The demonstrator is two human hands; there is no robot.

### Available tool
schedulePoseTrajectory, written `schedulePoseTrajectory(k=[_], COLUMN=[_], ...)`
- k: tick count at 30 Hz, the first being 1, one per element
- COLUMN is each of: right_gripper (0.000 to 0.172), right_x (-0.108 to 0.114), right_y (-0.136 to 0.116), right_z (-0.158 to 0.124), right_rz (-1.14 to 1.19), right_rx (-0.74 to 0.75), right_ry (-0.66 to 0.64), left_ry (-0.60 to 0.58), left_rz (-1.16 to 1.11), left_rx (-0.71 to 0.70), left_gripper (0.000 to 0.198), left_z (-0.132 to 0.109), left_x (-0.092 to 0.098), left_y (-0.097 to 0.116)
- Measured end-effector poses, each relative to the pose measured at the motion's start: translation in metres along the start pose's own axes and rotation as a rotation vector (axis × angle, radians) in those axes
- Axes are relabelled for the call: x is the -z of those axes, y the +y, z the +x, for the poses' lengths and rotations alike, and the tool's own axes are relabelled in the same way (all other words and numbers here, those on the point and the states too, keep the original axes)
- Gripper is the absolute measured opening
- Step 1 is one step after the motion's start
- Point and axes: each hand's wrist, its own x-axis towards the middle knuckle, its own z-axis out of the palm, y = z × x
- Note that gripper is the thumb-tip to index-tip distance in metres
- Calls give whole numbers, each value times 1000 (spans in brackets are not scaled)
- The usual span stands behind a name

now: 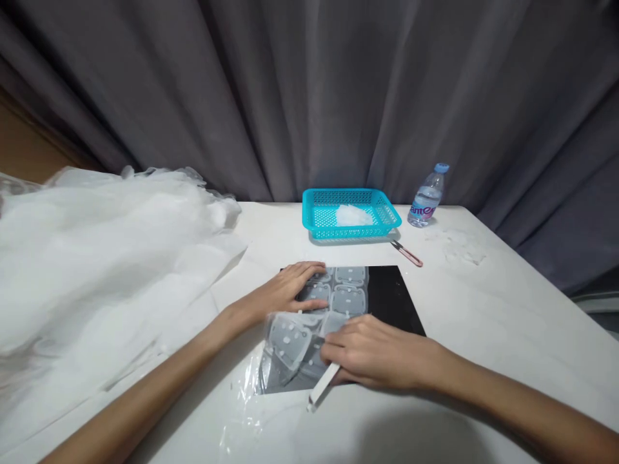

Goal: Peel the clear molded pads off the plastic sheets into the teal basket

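Observation:
A translucent sheet with pale rounded, dotted shapes (349, 300) lies over a black board (394, 293) on the white table. My left hand (302, 287) rests on the sheet's upper left part, fingers spread and pressing down. My right hand (365, 351) is closed at the sheet's lower part, with a slim white tool (322, 388) sticking out below the fingers; its working end is hidden. Near the right hand, the lower left portion of the sheet is lifted and creased, with clear film hanging past the board's edge.
A big heap of white translucent sheets (97, 258) covers the table's left side. Behind the board stands a turquoise basket (333, 233) holding white pieces (353, 215). Pink-handled thread snips (409, 254) and a water bottle (426, 200) are to its right. Film scraps (464, 248) lie farther right.

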Motion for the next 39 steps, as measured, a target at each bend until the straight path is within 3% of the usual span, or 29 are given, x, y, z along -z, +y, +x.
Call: schedulePoseTrajectory(k=[2,6,12,14,16,19,23,25,27,30,32,34,38,39], right_gripper=[25,38,16,20,23,13,7,15,20,16,8,15,29,30], right_x=[0,0,-33,-39,-30,12,65,69,60,46,46,51,45,38], right_y=[1,2,-2,-3,-4,-3,-7,-10,-11,-2,15,40,105,120], right_z=[1,0,9,12,7,-16,-42,-41,-34,-26,-29,-37,-51,-53], right_rz=[-58,-50,-168,-193,-156,62,327,358,422,654,784,771,440,394], right_rx=[11,24,70,98,94,48,31,84,203,287,170,-55,-562,-649], right_ry=[8,35,151,172,143,-32,-450,-560,-649,-736,-599,-303,345,421], left_ry=[22,24,-23,-45,-70,-44,-4,-60,-123,-163,-151,-137,-99,-82], left_rz=[-23,-33,41,75,83,65,14,-27,-60,-84,-90,-84,-53,-42], left_rx=[29,29,-11,-3,9,10,-50,-53,-16,45,79,96,61,57], left_gripper=[72,80,84,87,90,91,91,89,74,52,59,76,92,91], left_z=[0,-3,-4,-3,-3,-3,-5,-6,-5,-3,-2,-1,-1,-1], left_x=[-1,-2,-4,-4,-4,-5,-7,-7,-5,-2,-1,0,5,8], left_y=[-3,-7,-6,-5,-5,-5,2,10,18,23,20,15,7,5])
